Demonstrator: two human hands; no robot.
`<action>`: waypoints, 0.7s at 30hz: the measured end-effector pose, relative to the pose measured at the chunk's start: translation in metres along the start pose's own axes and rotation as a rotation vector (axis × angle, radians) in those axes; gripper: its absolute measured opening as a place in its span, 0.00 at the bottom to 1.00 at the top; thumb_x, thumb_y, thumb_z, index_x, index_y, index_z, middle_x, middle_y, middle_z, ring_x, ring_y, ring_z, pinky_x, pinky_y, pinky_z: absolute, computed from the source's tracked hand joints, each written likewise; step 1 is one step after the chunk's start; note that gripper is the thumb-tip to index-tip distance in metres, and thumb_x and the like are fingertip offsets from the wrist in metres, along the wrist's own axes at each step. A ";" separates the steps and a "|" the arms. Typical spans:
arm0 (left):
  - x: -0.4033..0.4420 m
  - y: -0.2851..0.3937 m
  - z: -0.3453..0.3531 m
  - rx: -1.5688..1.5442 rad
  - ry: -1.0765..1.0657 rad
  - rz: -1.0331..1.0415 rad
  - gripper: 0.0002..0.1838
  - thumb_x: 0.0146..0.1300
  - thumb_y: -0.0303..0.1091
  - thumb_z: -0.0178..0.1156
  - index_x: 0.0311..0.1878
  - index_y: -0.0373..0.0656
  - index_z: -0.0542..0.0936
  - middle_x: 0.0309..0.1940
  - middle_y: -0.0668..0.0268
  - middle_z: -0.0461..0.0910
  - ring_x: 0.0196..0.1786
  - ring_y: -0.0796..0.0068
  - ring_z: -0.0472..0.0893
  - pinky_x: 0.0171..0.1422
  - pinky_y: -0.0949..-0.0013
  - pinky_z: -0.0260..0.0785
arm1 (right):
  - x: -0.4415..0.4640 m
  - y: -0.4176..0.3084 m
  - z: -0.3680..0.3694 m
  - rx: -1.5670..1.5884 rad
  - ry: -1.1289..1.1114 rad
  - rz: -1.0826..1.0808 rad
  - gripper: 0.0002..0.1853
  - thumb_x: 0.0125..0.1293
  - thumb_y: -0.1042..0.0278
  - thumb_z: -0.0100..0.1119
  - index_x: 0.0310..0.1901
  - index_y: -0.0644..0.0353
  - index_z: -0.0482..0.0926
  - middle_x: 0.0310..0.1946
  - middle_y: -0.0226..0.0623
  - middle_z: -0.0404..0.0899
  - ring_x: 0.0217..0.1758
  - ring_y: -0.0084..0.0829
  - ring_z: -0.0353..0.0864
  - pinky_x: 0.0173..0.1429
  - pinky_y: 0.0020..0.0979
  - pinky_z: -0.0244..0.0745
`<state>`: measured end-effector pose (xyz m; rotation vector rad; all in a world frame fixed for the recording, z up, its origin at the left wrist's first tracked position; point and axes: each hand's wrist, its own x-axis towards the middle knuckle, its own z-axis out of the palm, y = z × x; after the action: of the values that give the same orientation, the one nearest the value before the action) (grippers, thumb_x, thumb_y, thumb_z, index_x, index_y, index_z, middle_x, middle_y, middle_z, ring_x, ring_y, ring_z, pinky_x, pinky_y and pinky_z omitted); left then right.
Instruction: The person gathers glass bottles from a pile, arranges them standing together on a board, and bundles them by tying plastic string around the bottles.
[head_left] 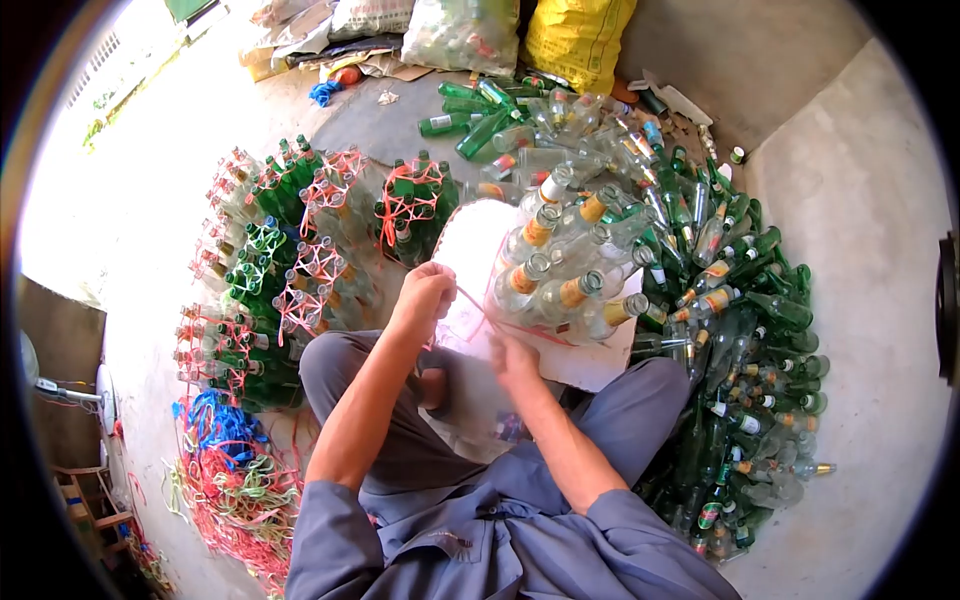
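In the head view, a cluster of clear glass bottles (575, 255) with gold and orange neck labels stands upright on a white board (605, 365) in front of me. A pink plastic string (472, 303) runs around the cluster's lower part and stretches toward my hands. My left hand (428, 295) is closed on the string, left of the bottles and slightly raised. Close to the cluster's near side, my right hand (516, 362) is curled at the string; its fingertips are somewhat blurred by motion.
Strung bundles of green and clear bottles (275, 250) stand at left. A heap of loose bottles (740, 330) curves around the right side. Tangled pink and green strings (240, 500) and blue strings (220, 425) lie at lower left. A yellow sack (575, 45) stands at the back wall.
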<state>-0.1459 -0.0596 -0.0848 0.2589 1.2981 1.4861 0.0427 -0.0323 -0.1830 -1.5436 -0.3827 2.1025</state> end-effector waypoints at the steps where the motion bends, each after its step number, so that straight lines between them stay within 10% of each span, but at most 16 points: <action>1: -0.006 0.005 0.002 0.023 -0.006 0.011 0.04 0.53 0.20 0.54 0.32 0.37 0.74 0.17 0.68 0.70 0.13 0.84 0.60 0.16 0.77 0.46 | -0.006 0.000 -0.001 -0.016 -0.025 0.002 0.08 0.63 0.69 0.61 0.41 0.61 0.77 0.29 0.37 0.80 0.20 0.16 0.70 0.16 0.17 0.57; 4: -0.025 0.019 0.008 0.091 -0.048 0.060 0.05 0.52 0.20 0.54 0.33 0.37 0.74 0.19 0.67 0.72 0.14 0.84 0.62 0.16 0.77 0.45 | -0.034 0.002 -0.003 -0.109 -0.040 0.008 0.05 0.59 0.69 0.65 0.29 0.59 0.79 0.18 0.25 0.72 0.16 0.18 0.67 0.18 0.21 0.57; 7: -0.037 0.023 0.008 0.218 -0.088 0.082 0.05 0.53 0.20 0.54 0.34 0.36 0.75 0.21 0.66 0.74 0.16 0.84 0.65 0.17 0.77 0.48 | -0.058 -0.005 -0.001 -0.335 -0.242 -0.019 0.09 0.65 0.63 0.60 0.39 0.59 0.77 0.32 0.38 0.83 0.20 0.15 0.70 0.17 0.16 0.56; 21: -0.145 0.012 0.014 0.495 -0.246 0.275 0.03 0.62 0.24 0.54 0.38 0.38 0.75 0.24 0.71 0.76 0.22 0.87 0.71 0.25 0.80 0.62 | -0.110 -0.058 0.061 -0.096 -0.630 -0.049 0.07 0.67 0.69 0.58 0.43 0.61 0.76 0.33 0.35 0.78 0.21 0.13 0.66 0.19 0.15 0.55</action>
<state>-0.0867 -0.1651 -0.0031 0.9450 1.4508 1.2819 0.0234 -0.0398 -0.0455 -0.8663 -0.7357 2.5242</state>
